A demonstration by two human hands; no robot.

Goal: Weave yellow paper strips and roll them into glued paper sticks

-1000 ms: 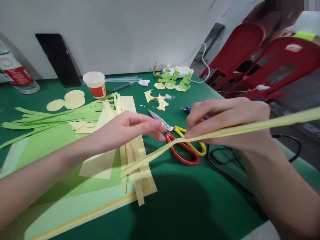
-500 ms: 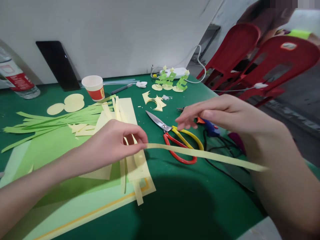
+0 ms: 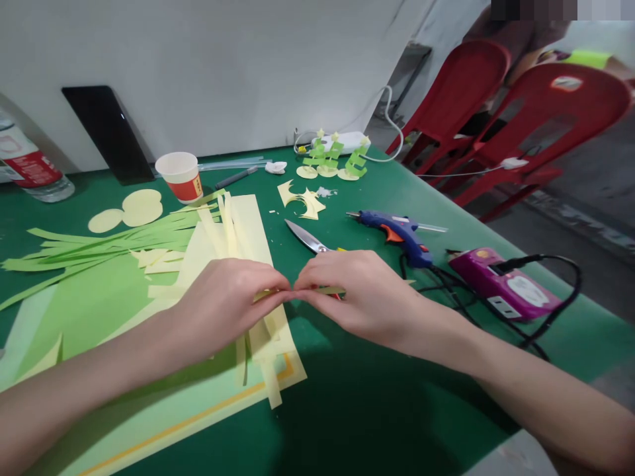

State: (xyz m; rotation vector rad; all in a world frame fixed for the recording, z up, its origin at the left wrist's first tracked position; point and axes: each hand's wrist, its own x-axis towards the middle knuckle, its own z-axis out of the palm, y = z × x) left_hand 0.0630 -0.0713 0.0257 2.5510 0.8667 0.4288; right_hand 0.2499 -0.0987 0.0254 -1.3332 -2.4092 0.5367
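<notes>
Between my two hands runs a narrow pale-yellow paper strip, mostly hidden by the fingers. My left hand pinches it between thumb and fingers, above a stack of paper. My right hand pinches it too, and the fingertips of both hands meet. Behind my right hand lie scissors, their handles largely covered by it. Yellow paper strips lie on the stack under and beyond my left hand. Green paper strips fan out farther left over green paper.
A blue glue gun and a purple power adapter with black cables are at right. Small green paper pieces on round bases stand at the back. A paper cup, black phone and bottle line the left back.
My right hand has come down and left to pinch the strip beside my left hand; before, its fingers were apart. The strip's long free end is now mostly behind that hand.
</notes>
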